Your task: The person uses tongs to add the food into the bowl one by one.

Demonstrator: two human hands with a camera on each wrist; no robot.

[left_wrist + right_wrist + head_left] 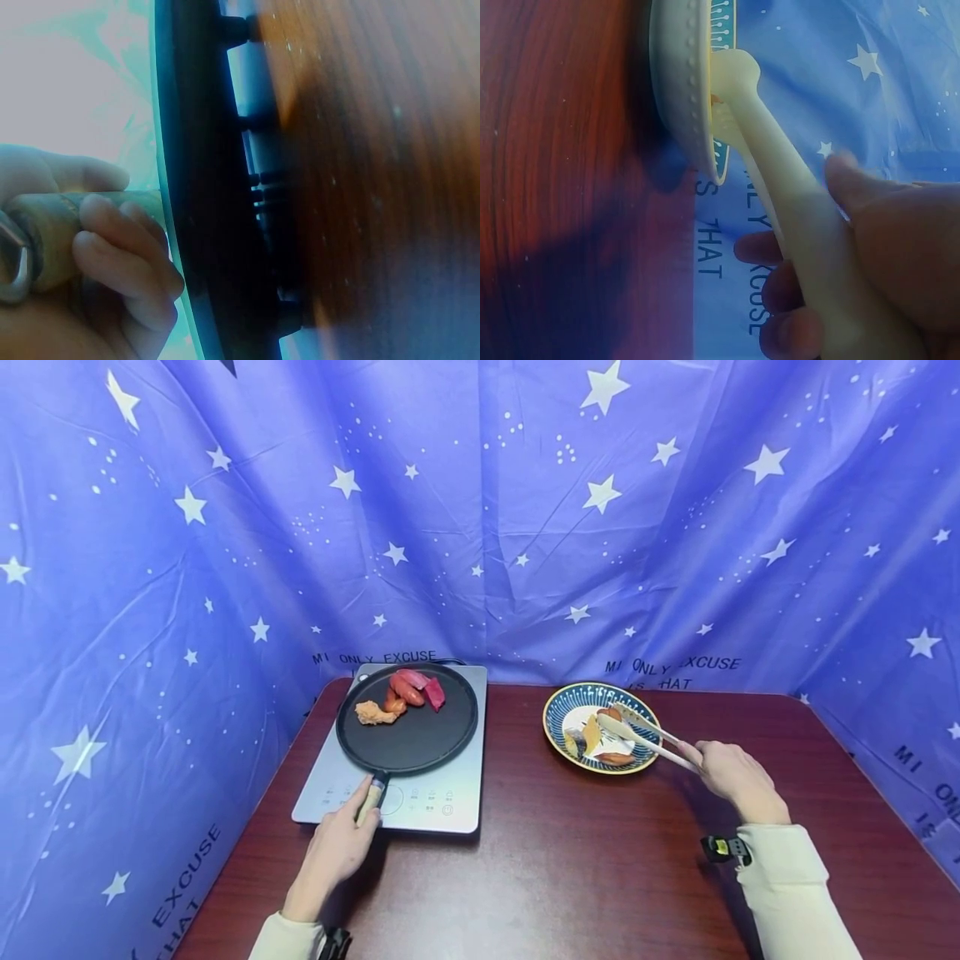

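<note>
My left hand (341, 843) grips the wooden handle (52, 232) of a round black frying pan (427, 747). A golden fried piece (372, 714), reddish sausage-like pieces (407, 691) and a magenta piece (434, 694) lie in the pan. With my right hand (735, 777) I hold cream tongs (795, 187), their tips inside a blue patterned dish (555, 718). A brown piece of food (611, 714) is at the tips; whether they pinch it, I cannot tell. Nearby in the dish are a yellowish piece (592, 735), a grey-and-yellow piece (574, 743) and another brown piece (617, 759).
The pan sits on a silver induction cooker (465, 793) at the left of a dark red wooden table (570, 877). A blue curtain (480, 527) with white stars hangs behind and along both sides.
</note>
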